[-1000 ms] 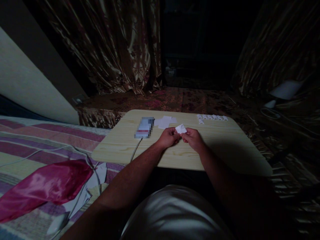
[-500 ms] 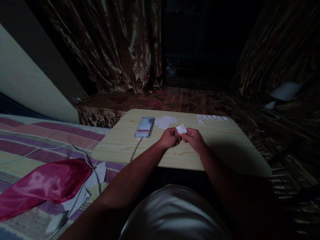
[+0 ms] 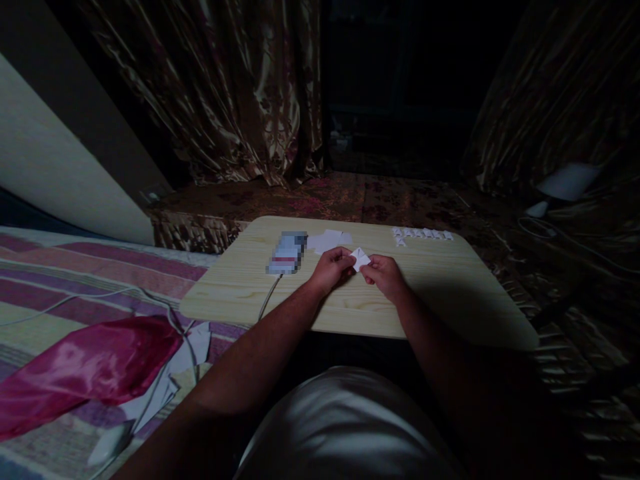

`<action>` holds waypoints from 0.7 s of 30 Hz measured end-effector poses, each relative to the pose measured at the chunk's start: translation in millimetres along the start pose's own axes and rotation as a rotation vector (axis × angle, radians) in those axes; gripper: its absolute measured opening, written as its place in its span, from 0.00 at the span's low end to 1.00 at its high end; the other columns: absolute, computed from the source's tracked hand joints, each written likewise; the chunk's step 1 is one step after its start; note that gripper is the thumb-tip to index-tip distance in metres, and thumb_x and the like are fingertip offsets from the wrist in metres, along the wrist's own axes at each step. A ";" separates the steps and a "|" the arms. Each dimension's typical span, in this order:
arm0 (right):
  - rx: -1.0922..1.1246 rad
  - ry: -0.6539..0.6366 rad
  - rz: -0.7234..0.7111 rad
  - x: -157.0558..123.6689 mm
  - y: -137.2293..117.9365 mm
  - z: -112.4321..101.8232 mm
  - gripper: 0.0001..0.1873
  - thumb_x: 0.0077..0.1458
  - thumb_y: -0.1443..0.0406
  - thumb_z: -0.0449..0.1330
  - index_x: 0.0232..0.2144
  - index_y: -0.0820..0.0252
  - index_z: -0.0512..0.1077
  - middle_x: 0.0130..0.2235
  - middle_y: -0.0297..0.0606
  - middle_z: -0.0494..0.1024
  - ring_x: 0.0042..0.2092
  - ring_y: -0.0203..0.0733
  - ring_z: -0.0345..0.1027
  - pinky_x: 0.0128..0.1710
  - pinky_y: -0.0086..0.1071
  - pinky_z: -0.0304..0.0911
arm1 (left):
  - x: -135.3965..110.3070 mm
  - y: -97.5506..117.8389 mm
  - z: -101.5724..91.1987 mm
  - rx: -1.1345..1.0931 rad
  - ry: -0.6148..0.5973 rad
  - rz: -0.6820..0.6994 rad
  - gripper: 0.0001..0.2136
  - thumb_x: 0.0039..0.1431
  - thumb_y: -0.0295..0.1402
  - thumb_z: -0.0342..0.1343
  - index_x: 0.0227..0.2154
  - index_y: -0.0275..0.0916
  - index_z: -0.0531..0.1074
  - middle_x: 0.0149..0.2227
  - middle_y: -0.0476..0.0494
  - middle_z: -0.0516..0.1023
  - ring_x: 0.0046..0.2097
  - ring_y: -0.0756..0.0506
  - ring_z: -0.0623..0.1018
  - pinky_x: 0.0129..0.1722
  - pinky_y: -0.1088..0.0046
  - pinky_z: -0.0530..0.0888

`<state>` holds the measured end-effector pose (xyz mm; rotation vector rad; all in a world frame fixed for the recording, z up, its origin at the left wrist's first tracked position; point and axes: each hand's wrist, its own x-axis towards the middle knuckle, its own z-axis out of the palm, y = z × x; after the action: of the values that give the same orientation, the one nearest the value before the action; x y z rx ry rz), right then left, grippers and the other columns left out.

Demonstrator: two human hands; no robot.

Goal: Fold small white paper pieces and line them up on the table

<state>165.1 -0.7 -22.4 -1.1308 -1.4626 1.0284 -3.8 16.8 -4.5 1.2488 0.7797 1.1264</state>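
Note:
A small folded piece of white paper (image 3: 361,259), with a crease or flap line showing, is held above the table between my two hands. My left hand (image 3: 332,267) pinches its left edge, thumb on top. On the other side, my right hand (image 3: 383,275) grips the lower right edge between thumb and fingers. Flat white paper sheets (image 3: 330,241) lie just beyond my left hand. Towards the far right of the table, several small folded white paper pieces (image 3: 425,234) sit in a row, with one piece in front of the row's left end.
The low wooden table (image 3: 230,293) has a blurred-out phone-like device (image 3: 287,253) with a cable on its left. Beside it, a striped bedspread (image 3: 90,267) carries a shiny pink cloth (image 3: 100,360), papers (image 3: 150,403) and a white charger-like object (image 3: 111,445). A lamp (image 3: 567,183) stands at right.
The folded paper has turned and tilted in my hands. My left fingers have shifted up along its left side, while my right hand keeps its hold.

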 end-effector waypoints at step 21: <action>0.002 -0.006 0.008 -2.7 -7.5 1.4 0.09 0.44 0.62 0.63 0.21 0.58 0.67 0.18 0.29 0.70 0.20 0.33 0.60 0.21 0.27 0.53 | 3.2 -1.9 -0.4 -0.047 0.113 0.017 0.14 0.40 0.35 0.68 0.29 0.34 0.75 0.19 0.53 0.69 0.20 0.55 0.62 0.21 0.77 0.56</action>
<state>162.9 -5.0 -16.0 -1.1338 -1.4622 1.0395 -2.7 20.1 -6.0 1.1622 0.8242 1.2303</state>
